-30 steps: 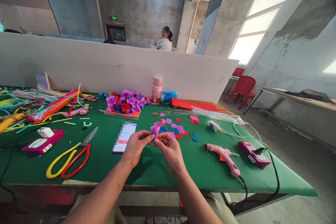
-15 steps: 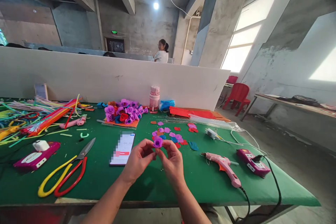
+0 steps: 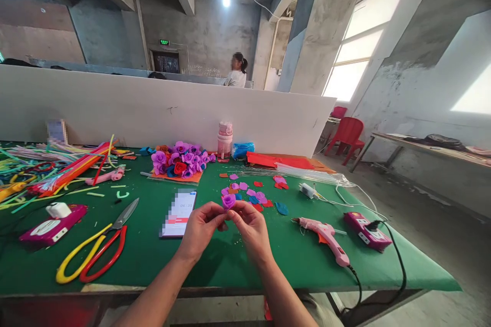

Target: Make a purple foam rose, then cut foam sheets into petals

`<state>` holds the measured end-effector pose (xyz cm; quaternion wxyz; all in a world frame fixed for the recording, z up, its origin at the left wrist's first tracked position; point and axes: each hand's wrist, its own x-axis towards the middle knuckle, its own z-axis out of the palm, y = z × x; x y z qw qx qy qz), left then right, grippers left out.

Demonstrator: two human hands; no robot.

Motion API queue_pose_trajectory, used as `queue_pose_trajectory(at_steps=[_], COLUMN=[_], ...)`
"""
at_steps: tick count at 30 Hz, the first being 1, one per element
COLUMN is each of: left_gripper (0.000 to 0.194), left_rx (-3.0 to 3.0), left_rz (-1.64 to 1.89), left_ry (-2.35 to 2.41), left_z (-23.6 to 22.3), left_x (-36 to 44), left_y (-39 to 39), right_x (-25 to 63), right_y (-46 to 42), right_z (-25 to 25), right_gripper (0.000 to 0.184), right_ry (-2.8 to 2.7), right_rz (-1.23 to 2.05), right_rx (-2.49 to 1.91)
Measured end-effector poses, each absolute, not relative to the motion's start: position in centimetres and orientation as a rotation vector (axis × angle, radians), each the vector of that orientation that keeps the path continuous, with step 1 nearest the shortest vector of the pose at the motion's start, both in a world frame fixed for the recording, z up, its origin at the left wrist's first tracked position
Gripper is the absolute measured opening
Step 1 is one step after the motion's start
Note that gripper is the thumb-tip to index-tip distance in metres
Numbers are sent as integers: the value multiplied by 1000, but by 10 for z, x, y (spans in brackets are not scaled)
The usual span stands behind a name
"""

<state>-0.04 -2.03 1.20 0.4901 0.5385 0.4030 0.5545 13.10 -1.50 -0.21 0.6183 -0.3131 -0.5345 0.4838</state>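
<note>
A small purple paper rose (image 3: 229, 201) is pinched between my two hands, above the green table. My left hand (image 3: 202, 225) grips it from the left with thumb and fingers closed. On its other side, my right hand (image 3: 248, 222) holds the flower between thumb and forefinger. Just beyond them lie loose petals (image 3: 261, 197) in purple, red, blue and brown. A phone (image 3: 178, 214) with a timer on its screen rests beside my left hand. Finished roses (image 3: 181, 158), mostly purple, are heaped on an orange sheet farther back.
Yellow-and-red-handled scissors (image 3: 102, 245) lie at left, near a purple power strip (image 3: 56, 225) and a tangle of coloured strips (image 3: 72, 168). At right are a pink glue gun (image 3: 324, 235) and another power strip (image 3: 367, 231). A pink bottle (image 3: 224, 142) stands before the white partition (image 3: 172, 110).
A purple petal piece was seen between my fingers at first; now a rolled rose shows its top there. Both hands stay close together. The camera view has tilted.
</note>
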Motion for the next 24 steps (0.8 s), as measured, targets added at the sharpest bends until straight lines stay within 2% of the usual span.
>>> queue_pose_trajectory(at_steps=[7, 14, 16, 21, 24], left_gripper=[15, 7, 8, 10, 8], left_rx=[1303, 1596, 1704, 1914, 1923], left_rz=[1350, 1422, 1473, 1639, 1663], left_ry=[961, 1002, 1026, 1018, 1035], left_z=[3, -4, -4, -3, -3], left_x=[-1, -8, -11, -17, -18], left_y=[-17, -16, -16, -13, -12], right_x=[134, 137, 138, 146, 151], right_y=[-16, -20, -19, -15, -14], right_z=[-4, 0, 0, 1, 2], right_gripper=[13, 9, 13, 38, 31], right_ry=[-1361, -1497, -1547, -1691, -1719], right_rz=[906, 679, 646, 628, 647], right_rx=[-823, -868, -844, -795, -816])
